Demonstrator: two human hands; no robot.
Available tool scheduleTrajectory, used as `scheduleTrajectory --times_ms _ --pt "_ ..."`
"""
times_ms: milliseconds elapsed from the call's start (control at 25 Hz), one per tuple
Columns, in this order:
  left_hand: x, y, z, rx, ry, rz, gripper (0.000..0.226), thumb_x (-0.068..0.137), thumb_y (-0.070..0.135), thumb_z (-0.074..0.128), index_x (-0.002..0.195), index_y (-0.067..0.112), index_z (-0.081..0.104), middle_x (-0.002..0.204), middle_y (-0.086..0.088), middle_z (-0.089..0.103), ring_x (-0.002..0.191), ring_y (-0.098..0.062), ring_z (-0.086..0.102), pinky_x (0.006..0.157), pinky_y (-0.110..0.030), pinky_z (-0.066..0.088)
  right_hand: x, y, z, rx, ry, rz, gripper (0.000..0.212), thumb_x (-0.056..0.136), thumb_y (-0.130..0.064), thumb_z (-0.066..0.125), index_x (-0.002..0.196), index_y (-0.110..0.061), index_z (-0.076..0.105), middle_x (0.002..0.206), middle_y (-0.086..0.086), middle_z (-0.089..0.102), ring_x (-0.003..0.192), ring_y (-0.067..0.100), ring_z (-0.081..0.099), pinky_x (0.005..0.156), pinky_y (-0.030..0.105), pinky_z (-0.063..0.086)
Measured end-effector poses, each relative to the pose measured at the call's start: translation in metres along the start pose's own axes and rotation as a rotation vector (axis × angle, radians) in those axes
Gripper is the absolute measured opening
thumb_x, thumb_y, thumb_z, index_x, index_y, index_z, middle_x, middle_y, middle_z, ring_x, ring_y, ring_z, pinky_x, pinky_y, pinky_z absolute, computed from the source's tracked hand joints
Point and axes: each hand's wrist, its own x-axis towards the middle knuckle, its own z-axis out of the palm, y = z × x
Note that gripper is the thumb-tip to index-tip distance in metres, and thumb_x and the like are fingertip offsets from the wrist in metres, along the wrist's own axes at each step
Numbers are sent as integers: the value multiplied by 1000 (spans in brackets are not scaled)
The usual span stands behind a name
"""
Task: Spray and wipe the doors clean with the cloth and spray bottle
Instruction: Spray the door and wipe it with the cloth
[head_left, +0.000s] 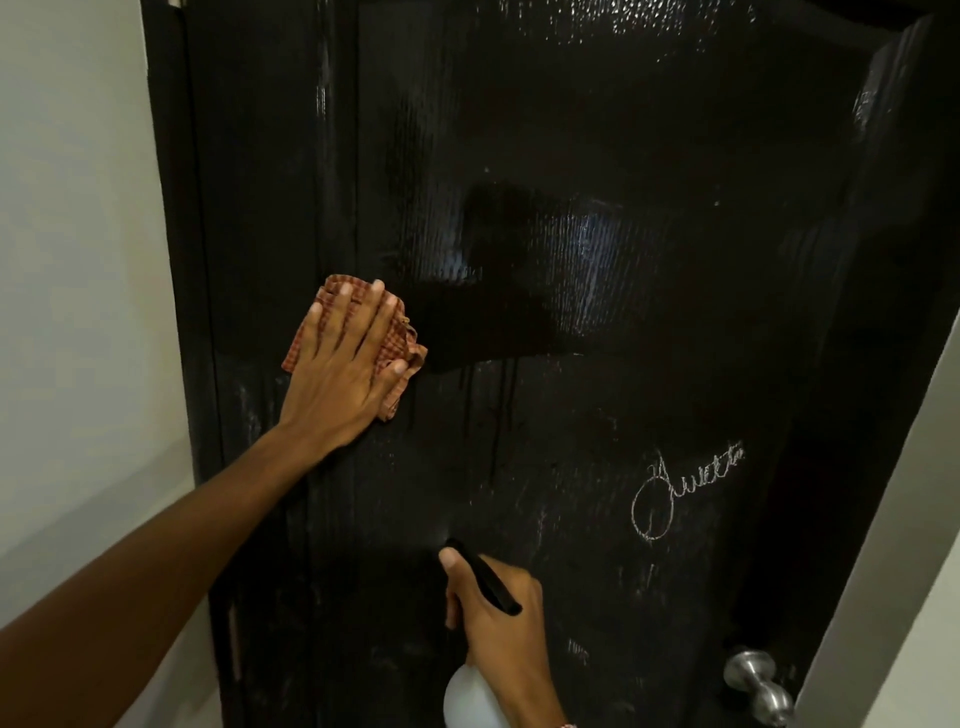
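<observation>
A tall black door (597, 260) fills the view, with a wet, shiny band across its middle and drip streaks below. My left hand (343, 364) lies flat with straight fingers on a bunched orange checked cloth (400, 345), pressing it against the door's left part. Lower down, my right hand (498, 623) grips a white spray bottle (470, 696) by its neck, and the black spray head (485, 577) points up and left at the door. A chalk-like scribble (675, 493) marks the door at the lower right.
A silver door knob (758, 686) sticks out at the bottom right. A pale wall (78, 260) borders the door on the left, and a light door frame or wall (893, 545) on the right.
</observation>
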Motion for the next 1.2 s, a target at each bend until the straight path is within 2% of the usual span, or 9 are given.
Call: scheduleTrajectory --times_ms 80,160,280,480,600,680,840,1000,1200 --pt "-9 3 5 -9 -17 -21 76 107 58 22 168 17 1 176 -4 -8 162 -28 -9 130 -56 -1 -3 6 -8 4 23 -2 47 86 -62 66 58 -24 66 59 3 68 60 16 68 67 28 57" --pt "-18 10 11 -23 -25 -49 76 108 57 23 168 16 -1 175 -5 -11 161 -29 -12 129 -56 -4 -3 13 -23 27 55 39 45 85 -57 68 66 -17 74 68 3 75 69 15 74 74 26 58" --pt "-25 28 17 -81 -25 -113 78 108 53 29 167 16 -6 174 -5 -17 160 -31 -18 129 -57 -7 -5 26 -57 41 169 47 40 91 -47 70 70 -14 78 74 8 77 76 20 77 83 36 60" --pt "-24 64 28 -124 -12 -215 78 109 52 26 166 14 -12 174 -10 -18 159 -39 -18 127 -64 -4 -17 29 -115 -26 276 -15 54 92 -52 66 56 -12 64 60 11 66 62 23 68 67 25 54" --pt "-23 87 33 -119 -17 -241 79 109 53 26 165 16 -16 173 -8 -20 159 -39 -18 126 -66 -4 -17 32 -143 -12 293 -42 46 97 -44 66 63 -13 72 70 9 74 72 18 73 74 23 57" --pt "-21 107 37 -109 -16 -218 80 109 51 29 164 16 -17 173 -7 -21 159 -39 -16 126 -66 -3 -13 37 -162 -25 302 -64 48 99 -43 66 63 -13 71 68 9 73 71 19 73 76 33 57" --pt "-8 150 47 -85 -6 -201 79 109 54 27 165 16 -15 173 -8 -19 159 -39 -15 126 -65 -3 -7 43 -193 -48 303 -83 62 96 -63 64 60 -12 65 60 12 66 55 19 63 62 33 49" --pt "16 197 47 -79 -1 -161 79 109 53 28 165 17 -14 173 -7 -20 159 -38 -15 127 -63 -5 1 53 -224 -9 294 -101 41 100 -41 64 70 -16 75 75 6 77 78 18 75 83 34 55" --pt "53 269 47 -18 -33 71 76 110 57 27 167 17 -4 175 -5 -13 161 -33 -12 128 -60 -5 7 69 -258 12 297 -87 44 100 -40 62 68 -12 73 73 8 75 78 19 74 82 25 53"
